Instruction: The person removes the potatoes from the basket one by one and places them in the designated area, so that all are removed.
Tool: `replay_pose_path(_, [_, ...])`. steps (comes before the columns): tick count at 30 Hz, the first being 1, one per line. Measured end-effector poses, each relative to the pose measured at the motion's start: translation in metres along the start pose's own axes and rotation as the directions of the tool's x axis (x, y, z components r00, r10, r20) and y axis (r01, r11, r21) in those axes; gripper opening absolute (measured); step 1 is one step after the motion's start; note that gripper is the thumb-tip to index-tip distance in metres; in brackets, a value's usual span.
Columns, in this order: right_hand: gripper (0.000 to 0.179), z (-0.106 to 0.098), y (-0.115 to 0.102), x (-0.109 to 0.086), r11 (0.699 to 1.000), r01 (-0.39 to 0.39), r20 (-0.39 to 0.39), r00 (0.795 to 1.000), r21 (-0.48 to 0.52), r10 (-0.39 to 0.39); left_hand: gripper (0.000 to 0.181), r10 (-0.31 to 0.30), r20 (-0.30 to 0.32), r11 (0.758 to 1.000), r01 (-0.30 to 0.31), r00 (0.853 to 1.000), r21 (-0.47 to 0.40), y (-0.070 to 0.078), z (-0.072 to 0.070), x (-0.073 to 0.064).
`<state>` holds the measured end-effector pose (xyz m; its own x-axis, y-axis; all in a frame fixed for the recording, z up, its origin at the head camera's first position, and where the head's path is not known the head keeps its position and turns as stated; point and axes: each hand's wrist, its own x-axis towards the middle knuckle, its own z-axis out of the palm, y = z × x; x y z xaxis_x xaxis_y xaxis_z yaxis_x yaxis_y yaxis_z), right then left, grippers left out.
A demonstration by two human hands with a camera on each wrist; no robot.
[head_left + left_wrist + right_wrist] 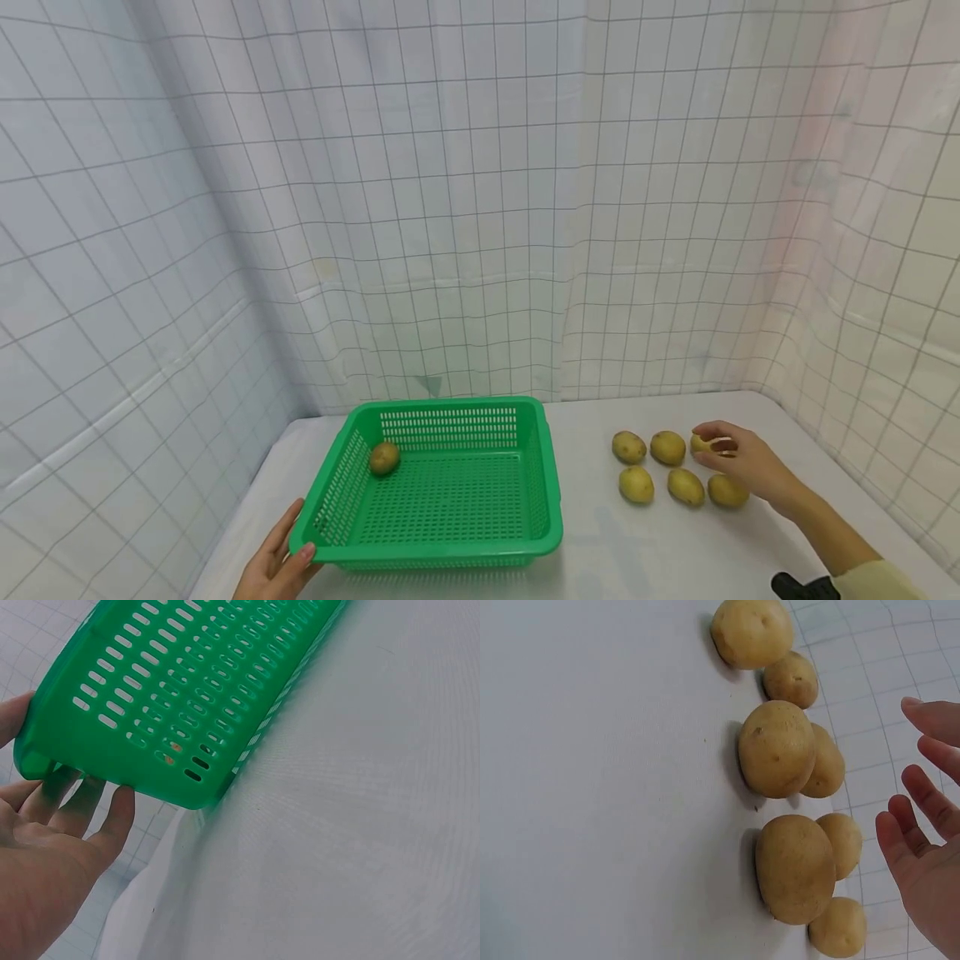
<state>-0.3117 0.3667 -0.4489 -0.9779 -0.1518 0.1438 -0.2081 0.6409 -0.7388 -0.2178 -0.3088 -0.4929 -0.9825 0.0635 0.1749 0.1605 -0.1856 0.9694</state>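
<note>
A green plastic basket (427,552) with slotted sides stands on the white table, one potato (384,459) inside at its left wall. My left hand (274,560) holds its near left corner, thumb on the rim; in the left wrist view the fingers (116,821) bear on the outside, beneath the rim. To the right, several yellow-brown potatoes lie in two rough rows. Above the right end of these rows hovers my right hand (742,462), fingers loosely bent, partly covering a back-row potato (699,444). The right wrist view shows nothing in that hand, apart from the potatoes (795,868).
White cloth with a dark grid (465,208) hangs behind and on both sides of the table. A stretch of white tabletop (588,467) separates the basket from the potatoes. A black strap (806,587) is on the right wrist.
</note>
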Motion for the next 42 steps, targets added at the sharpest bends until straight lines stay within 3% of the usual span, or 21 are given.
replay_pose_path(10, [0.044, 0.016, -0.017, 0.009, 0.996, 0.058, 0.055, 0.997, 0.064, -0.062, 0.087, -0.033, -0.029, 0.999, 0.033, 0.999, 0.019, 0.001, -0.001, -0.001])
replay_pose_path(20, [0.042, 0.027, -0.029, 0.015, 0.996, 0.061, 0.073, 0.995, 0.062, -0.065, 0.088, -0.040, -0.044, 0.999, 0.042, 0.998, 0.027, 0.001, -0.001, -0.003])
replay_pose_path(33, [0.041, 0.043, -0.054, 0.031, 0.993, 0.099, 0.087, 0.991, 0.065, -0.104, 0.085, -0.005, -0.026, 0.999, 0.006, 1.000, 0.038, 0.002, 0.003, 0.000])
replay_pose_path(42, [0.039, 0.066, -0.074, 0.044, 0.990, 0.076, 0.115, 0.989, 0.121, -0.090, 0.085, -0.052, -0.048, 0.997, 0.055, 0.997, 0.059, 0.001, 0.001, 0.000])
